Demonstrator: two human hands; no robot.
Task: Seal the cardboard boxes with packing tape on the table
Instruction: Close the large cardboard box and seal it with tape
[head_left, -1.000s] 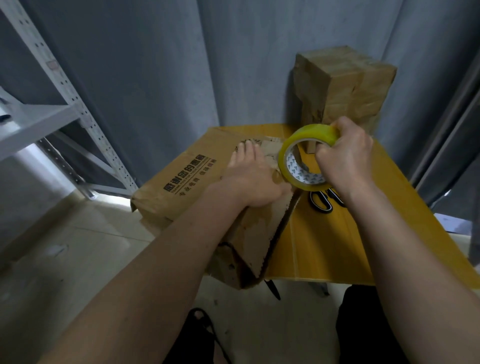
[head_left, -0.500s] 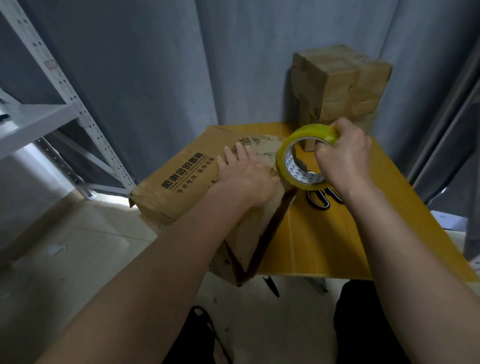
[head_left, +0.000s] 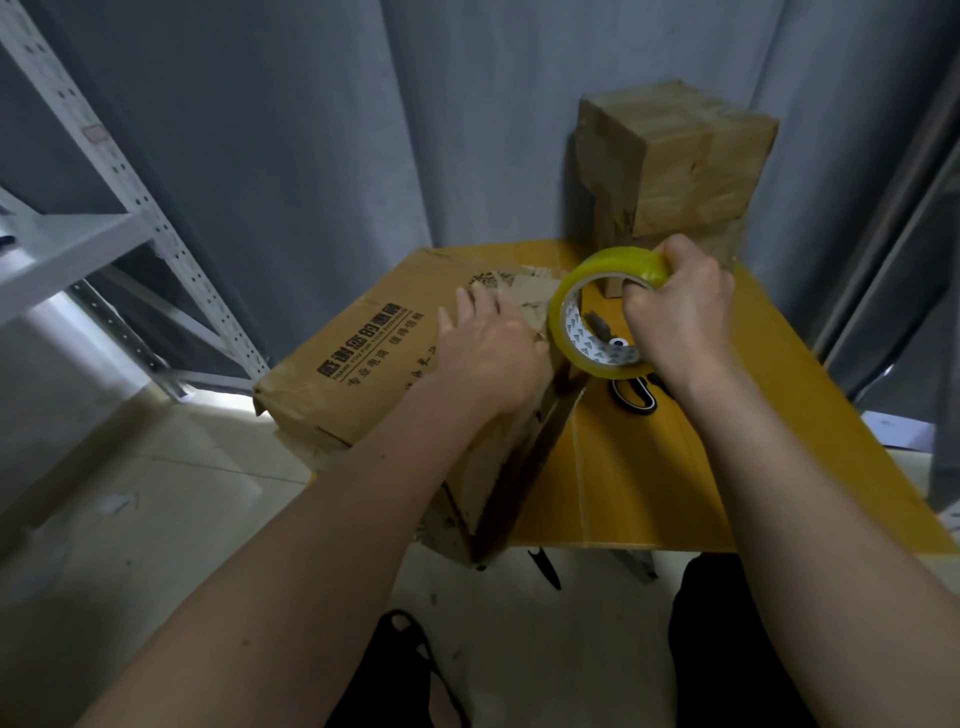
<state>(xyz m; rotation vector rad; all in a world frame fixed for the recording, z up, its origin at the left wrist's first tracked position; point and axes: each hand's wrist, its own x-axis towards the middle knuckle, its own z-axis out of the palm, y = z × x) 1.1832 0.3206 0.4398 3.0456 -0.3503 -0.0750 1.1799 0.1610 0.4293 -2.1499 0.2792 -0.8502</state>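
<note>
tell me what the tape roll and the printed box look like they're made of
Tape roll: glossy yellowish clear plastic film on what looks like a printed white card core. Printed box: matte brown corrugated cardboard, judging by its creases, torn edges and black printed lettering.

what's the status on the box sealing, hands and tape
Left hand flat on printed brown cardboard box. Right hand grip on yellow packing tape roll. Black-handled scissors lie under the roll.

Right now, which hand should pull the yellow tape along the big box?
The right hand, probably. It already grips the tape roll right at the edge of the printed box. The left hand lies flat on the box top, pressing it down, so it is busy.
</note>
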